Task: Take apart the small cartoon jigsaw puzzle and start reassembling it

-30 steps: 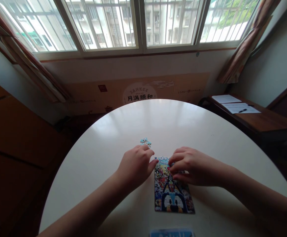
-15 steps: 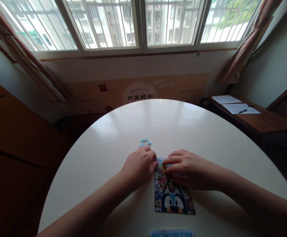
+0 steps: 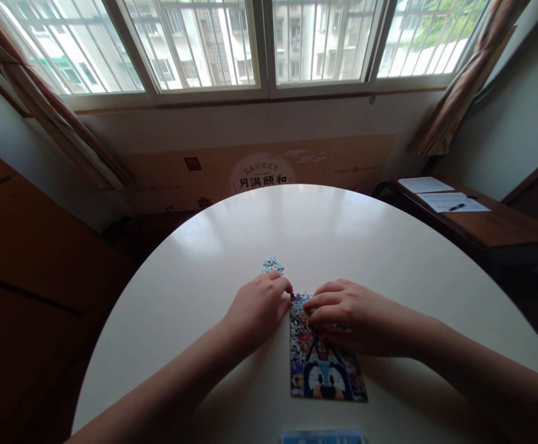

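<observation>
A colourful jigsaw puzzle (image 3: 327,376) with a cartoon face near its lower edge lies on the white round table (image 3: 195,259). My left hand (image 3: 260,307) is closed at the puzzle's upper left corner, its thumb and fingertips together; whatever they hold is too small to make out. Resting over the puzzle's upper right part, my right hand (image 3: 347,314) has its fingers spread, and it covers that area. A small pile of light blue loose pieces (image 3: 273,266) lies just beyond my left hand.
At the bottom edge, a blue printed item (image 3: 323,438) is partly visible. To the right, a brown side table (image 3: 509,225) holds papers (image 3: 451,202) and a pen. A printed board stands behind the table, below the barred windows.
My left hand has shifted slightly up and left, and its fingertips have drawn back from the puzzle's top left area, exposing more of it. My right hand stays in place.
</observation>
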`<state>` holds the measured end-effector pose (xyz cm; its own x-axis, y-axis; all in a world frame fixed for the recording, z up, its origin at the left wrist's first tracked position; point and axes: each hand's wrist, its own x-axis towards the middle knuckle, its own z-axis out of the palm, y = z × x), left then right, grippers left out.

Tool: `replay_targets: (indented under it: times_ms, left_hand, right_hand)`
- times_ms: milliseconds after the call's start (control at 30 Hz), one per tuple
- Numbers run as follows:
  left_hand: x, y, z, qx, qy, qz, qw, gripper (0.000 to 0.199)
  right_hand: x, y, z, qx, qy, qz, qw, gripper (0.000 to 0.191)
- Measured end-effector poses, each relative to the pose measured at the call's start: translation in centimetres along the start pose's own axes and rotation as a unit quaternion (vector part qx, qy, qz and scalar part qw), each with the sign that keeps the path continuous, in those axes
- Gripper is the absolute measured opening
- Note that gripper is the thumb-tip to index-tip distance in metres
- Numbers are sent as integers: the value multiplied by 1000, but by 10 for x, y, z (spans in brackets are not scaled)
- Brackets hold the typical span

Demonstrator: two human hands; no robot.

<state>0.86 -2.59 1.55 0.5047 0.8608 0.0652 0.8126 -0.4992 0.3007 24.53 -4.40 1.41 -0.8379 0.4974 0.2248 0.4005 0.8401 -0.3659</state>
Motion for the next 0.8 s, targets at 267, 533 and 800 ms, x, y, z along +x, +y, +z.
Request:
replay_targets:
  times_ms: [267, 533, 800]
  left_hand:
    - [0, 1, -3, 0, 0, 0, 1000, 14]
    - [1, -1, -2, -3, 7, -1, 1000, 14]
    - [1, 1, -5, -16, -6, -3, 1000, 16]
  right_hand:
    - [0, 0, 0, 1, 7, -6, 1000, 19]
    - [1, -2, 1, -2, 5, -5, 1000, 19]
    - [1, -2, 3, -10, 1, -5, 1000, 18]
